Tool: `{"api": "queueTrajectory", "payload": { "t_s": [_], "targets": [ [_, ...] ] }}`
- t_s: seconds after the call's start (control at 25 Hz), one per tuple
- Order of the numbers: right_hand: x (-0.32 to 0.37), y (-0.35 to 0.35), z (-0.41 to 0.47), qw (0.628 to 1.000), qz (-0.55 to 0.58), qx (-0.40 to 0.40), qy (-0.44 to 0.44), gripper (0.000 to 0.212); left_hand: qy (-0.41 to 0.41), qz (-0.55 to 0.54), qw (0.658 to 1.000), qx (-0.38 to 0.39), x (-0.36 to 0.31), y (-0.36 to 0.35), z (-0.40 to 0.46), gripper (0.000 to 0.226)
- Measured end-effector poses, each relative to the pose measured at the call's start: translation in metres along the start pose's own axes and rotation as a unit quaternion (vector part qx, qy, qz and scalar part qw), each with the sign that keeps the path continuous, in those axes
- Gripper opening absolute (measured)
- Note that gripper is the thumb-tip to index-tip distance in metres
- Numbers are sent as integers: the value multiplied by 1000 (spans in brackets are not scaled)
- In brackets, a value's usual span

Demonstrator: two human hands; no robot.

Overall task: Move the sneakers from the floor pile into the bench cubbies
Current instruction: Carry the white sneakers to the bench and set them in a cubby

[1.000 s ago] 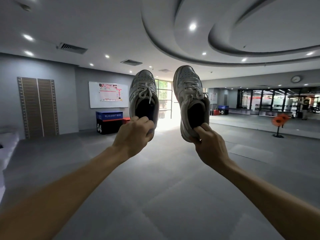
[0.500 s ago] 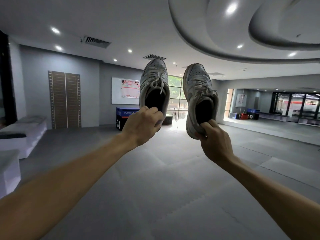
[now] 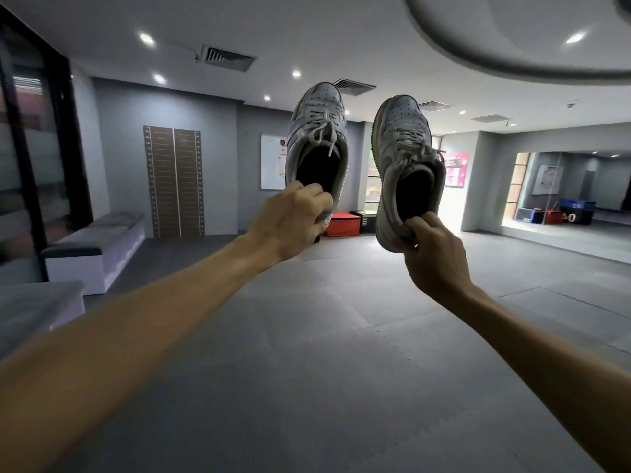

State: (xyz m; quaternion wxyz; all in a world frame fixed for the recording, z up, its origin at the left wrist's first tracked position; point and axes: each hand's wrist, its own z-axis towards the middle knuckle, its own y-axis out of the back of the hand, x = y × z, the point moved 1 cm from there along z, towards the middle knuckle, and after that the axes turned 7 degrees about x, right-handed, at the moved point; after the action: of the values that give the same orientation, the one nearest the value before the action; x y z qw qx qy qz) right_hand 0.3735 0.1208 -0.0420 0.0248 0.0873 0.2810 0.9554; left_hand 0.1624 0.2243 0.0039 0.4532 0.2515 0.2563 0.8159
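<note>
Two white lace-up sneakers are held up in front of me at arm's length, toes pointing upward. My left hand (image 3: 293,220) grips the heel of the left sneaker (image 3: 317,131). My right hand (image 3: 433,254) pinches the heel collar of the right sneaker (image 3: 403,145). A white bench with a grey cushion top (image 3: 102,240) stands along the left wall; its front face is not visible from here, so no cubbies show. No floor pile is in view.
Grey foam mat floor (image 3: 324,353) stretches ahead. A second white bench block (image 3: 41,302) sits at the near left. Red and black plyo boxes (image 3: 343,223) stand by the far wall. A wall mirror (image 3: 573,189) is at the right.
My view has swung left: the benches on the left now show more fully and the mirror has come in at the right. Both hands keep hold of the sneakers, raised as before.
</note>
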Motion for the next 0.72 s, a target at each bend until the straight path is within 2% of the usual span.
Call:
{"api": "queueTrajectory", "payload": {
  "t_s": [0.44, 0.72],
  "targets": [
    [-109, -231, 169, 995, 62, 7, 82, 8, 80, 49, 995, 29, 142, -189, 111, 11],
    [-122, -399, 264, 986, 108, 51, 112, 14, 115, 134, 983, 54, 268, -286, 152, 12]
  ]
}}
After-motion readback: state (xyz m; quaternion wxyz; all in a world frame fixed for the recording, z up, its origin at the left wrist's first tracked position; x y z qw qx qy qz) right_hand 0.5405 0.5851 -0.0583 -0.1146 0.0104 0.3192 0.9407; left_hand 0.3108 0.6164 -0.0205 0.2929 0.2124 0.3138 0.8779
